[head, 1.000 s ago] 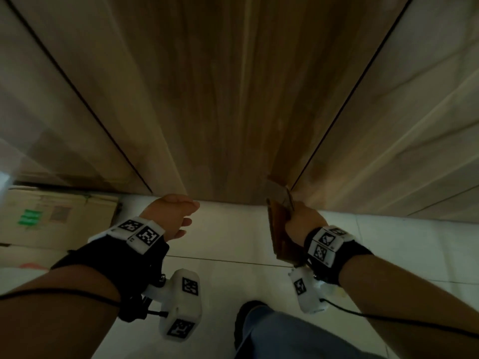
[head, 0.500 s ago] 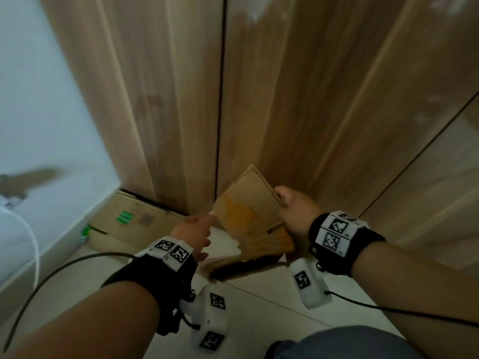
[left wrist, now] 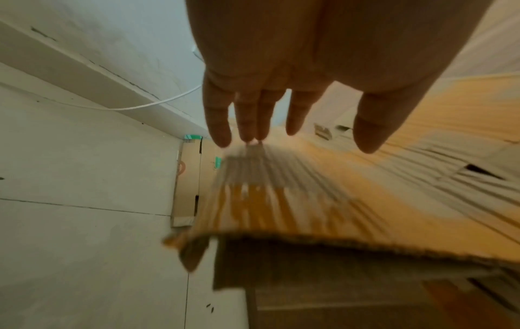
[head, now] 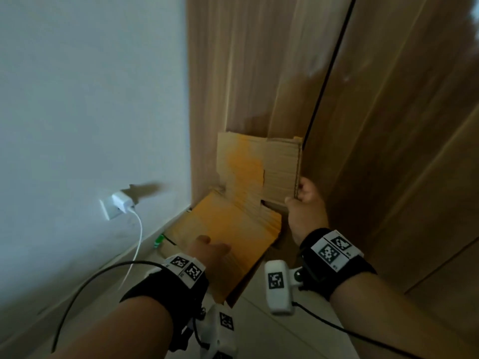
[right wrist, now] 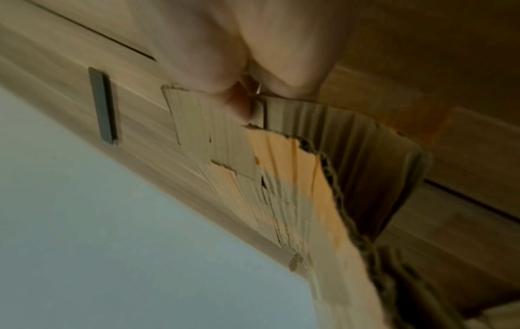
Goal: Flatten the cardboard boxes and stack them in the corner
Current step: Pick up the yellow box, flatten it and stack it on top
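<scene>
Cardboard box, right hand gripping edge, left hand flat

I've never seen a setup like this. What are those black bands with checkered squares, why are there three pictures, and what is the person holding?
No robot here: a person works with bare hands. The black bands on both wrists carry printed marker squares and small white cameras. One picture comes from a camera on the head, looking down at both hands; the other two look along each hand from the wrist.

The right hand pinches the edge of a flattened cardboard box, partly orange, which is bent: its upper half leans on the wood panel, its lower half slopes toward the person. The left hand lies on that lower half with straight fingers.

Beneath it, on the tiled floor, another flat box lies in the corner. A white charger is plugged into the wall.
</scene>
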A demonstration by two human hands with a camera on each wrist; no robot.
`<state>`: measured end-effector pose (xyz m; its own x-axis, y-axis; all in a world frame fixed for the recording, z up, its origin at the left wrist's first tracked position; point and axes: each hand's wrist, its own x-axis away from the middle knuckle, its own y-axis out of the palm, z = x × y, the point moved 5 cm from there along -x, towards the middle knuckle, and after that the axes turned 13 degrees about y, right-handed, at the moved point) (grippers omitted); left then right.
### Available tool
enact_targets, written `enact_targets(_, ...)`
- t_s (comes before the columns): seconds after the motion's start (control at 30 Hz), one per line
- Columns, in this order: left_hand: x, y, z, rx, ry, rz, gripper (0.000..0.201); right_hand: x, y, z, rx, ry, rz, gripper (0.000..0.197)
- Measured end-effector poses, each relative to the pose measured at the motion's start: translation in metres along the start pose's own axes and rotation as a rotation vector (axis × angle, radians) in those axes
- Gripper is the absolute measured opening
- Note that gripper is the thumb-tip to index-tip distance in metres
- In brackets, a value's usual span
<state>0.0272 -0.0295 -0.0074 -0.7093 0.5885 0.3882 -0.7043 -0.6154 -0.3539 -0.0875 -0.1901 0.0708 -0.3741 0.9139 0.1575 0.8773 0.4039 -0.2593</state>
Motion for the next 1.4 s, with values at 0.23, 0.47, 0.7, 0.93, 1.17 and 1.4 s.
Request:
enact_targets(0.23,-0.032,-0.03,-0.038,0.273,-0.055,0.156,0.102,-0.008,0.013,0.008,-0.441,0.194,-0.05,0.051)
enact_targets(0.47,-0.048,-0.064,-0.029,0.506,0.038,0.306,0.064,-0.033,0.024,0.04,-0.493,0.426,-0.064,0.05)
enact_targets(0.7,-0.054,-0.074,-0.015,0.686,0.158,0.305,0.054,-0.037,0.052,0.067,-0.613,0.641,-0.17,0.037)
enact_targets(0.93,-0.057,-0.079,-0.012,0.71,0.226,0.285,0.052,-0.031,0.073,0.071,-0.538,0.594,-0.377,0.033)
enact_targets(1.17,-0.067,-0.072,-0.019,0.732,0.202,0.268,0.06,-0.043,0.068,0.072,0.133,0.372,-0.112,0.047)
enact_targets(1.4,-0.071,-0.057,-0.013,0.775,0.184,0.21,0.05,-0.024,0.085,0.051,0.4,-0.184,-0.255,0.065)
